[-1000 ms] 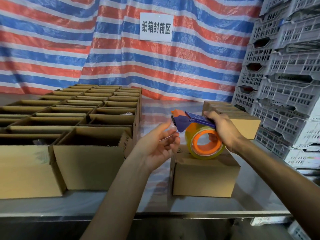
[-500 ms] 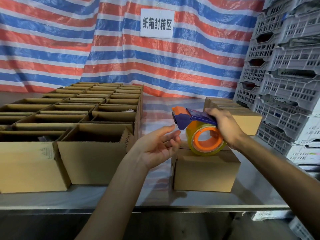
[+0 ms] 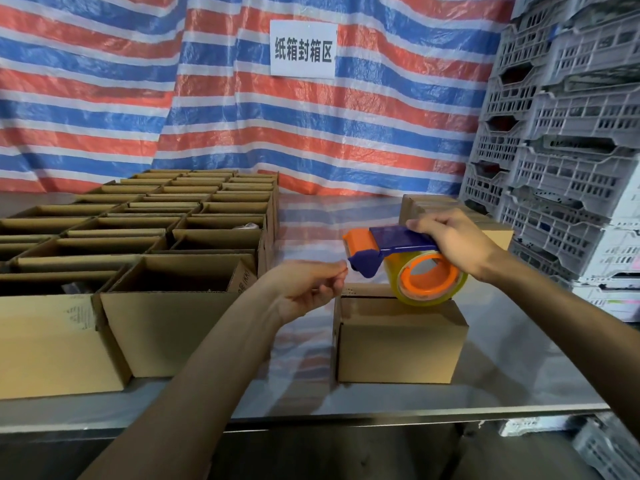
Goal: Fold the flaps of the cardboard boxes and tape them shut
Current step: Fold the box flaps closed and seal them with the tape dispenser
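Right hand (image 3: 450,244) is gripping the top of a tape dispenser (image 3: 391,242), its fingers curling over the blue body from above and the wrist angling in from the right. At the dispenser's front an orange cap is pointing left. Below the handle, the tape roll (image 3: 412,296), yellowish on an orange core, is hanging over the top of the closed box (image 3: 398,341). Whether the roll is touching the cardboard or hovering just over it cannot be told.

Left hand (image 3: 308,289) is reaching in from the lower left with its fingers curling. Its thumb and forefinger are pressing together just beside the dispenser's blue nose. Whether a tape end is lying between them cannot be told.

The closed box is standing alone on the shiny desk (image 3: 519,358), near the front edge and right of centre, with its flaps lying flat. To its left, the open boxes (image 3: 173,327) are standing in tight rows running back along the desk, their flaps standing up. Behind the right hand, more shut boxes (image 3: 429,202) are sitting near the desk's far right corner.

Grey plastic crates (image 3: 571,168) are stacking up along the right side. A red, white and blue striped tarpaulin (image 3: 138,98) is hanging across the back, and a white sign (image 3: 303,50) with printed characters is hanging on it.
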